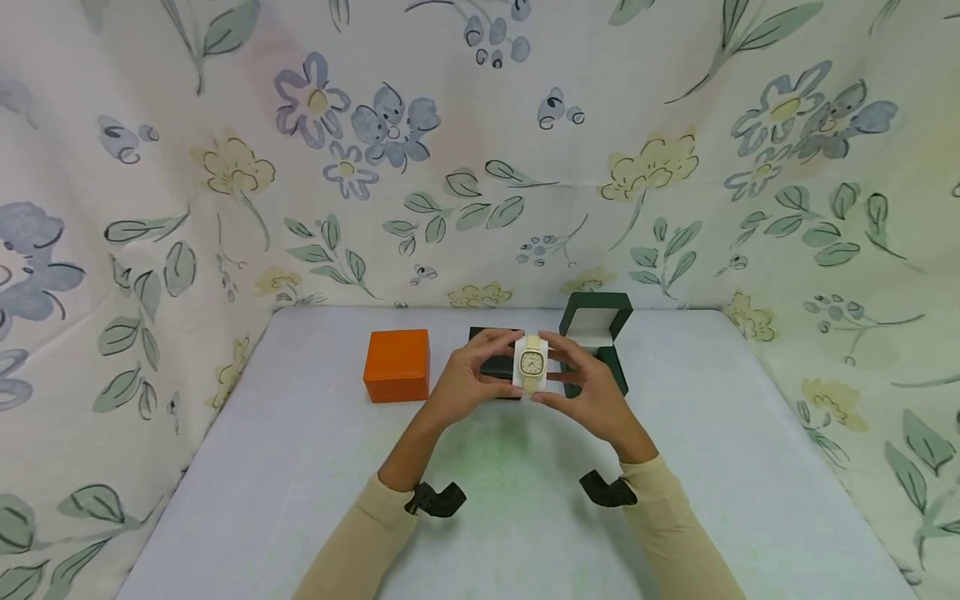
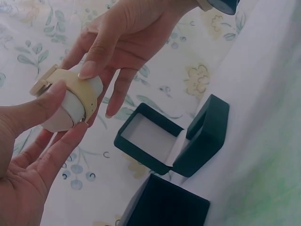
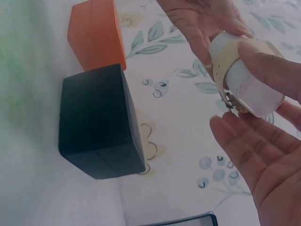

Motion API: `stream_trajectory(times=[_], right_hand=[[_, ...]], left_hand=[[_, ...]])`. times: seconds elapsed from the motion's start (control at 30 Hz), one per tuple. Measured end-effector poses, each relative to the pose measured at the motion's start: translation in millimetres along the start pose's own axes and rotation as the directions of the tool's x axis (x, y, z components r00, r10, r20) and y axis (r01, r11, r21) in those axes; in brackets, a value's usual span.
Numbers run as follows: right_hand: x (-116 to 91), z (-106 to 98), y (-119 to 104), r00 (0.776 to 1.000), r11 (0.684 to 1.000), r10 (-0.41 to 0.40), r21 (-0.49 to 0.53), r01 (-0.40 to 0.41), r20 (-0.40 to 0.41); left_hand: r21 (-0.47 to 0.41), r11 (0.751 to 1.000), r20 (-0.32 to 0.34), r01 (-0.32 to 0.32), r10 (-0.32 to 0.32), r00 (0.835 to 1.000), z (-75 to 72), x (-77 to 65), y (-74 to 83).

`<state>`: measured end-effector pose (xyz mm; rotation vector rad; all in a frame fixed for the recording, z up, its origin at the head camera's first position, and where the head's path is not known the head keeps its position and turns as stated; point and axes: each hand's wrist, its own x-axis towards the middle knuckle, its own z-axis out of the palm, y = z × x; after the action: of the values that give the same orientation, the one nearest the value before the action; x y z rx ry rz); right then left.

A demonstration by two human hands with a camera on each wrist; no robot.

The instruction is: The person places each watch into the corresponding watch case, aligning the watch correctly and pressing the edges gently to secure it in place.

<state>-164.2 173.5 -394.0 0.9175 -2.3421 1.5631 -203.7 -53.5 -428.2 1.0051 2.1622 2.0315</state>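
Observation:
Both hands hold a cream-strapped wristwatch (image 1: 532, 363) wrapped around a white cushion (image 3: 261, 96), raised above the table with its squarish gold-rimmed dial toward the head camera. My left hand (image 1: 467, 382) grips the cushion's left end between thumb and fingers. At the other end, my right hand (image 1: 592, 400) does the same. In the left wrist view the strap (image 2: 79, 88) loops round the cushion, and the left thumb presses near it. A metal buckle (image 3: 230, 100) shows on the strap's underside in the right wrist view.
Behind the hands stand an orange box (image 1: 397, 365), a black box (image 1: 497, 367) partly hidden by the left hand, and an open dark green box (image 1: 596, 312) with pale lining, partly behind the right hand. A floral cloth (image 1: 480, 208) hangs beyond the white table (image 1: 285, 467).

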Motion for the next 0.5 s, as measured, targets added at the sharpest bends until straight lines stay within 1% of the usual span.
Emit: stream_trajectory(times=[0.2,0.5], right_hand=[[-1.3,3.8,2.6,1.000,1.000,0.010,-0.007,-0.010,-0.012],[0.3,10.9,2.6,0.998,0.999,-0.023,-0.037,0.021,-0.055]], left_hand=[[0.004,1.000,-0.001,0.006,-0.006,1.000,0.2,-1.2,-1.5],[0.035,0.999,-0.006,-0.006,0.007,1.000,-0.3,-0.3,-1.9]])
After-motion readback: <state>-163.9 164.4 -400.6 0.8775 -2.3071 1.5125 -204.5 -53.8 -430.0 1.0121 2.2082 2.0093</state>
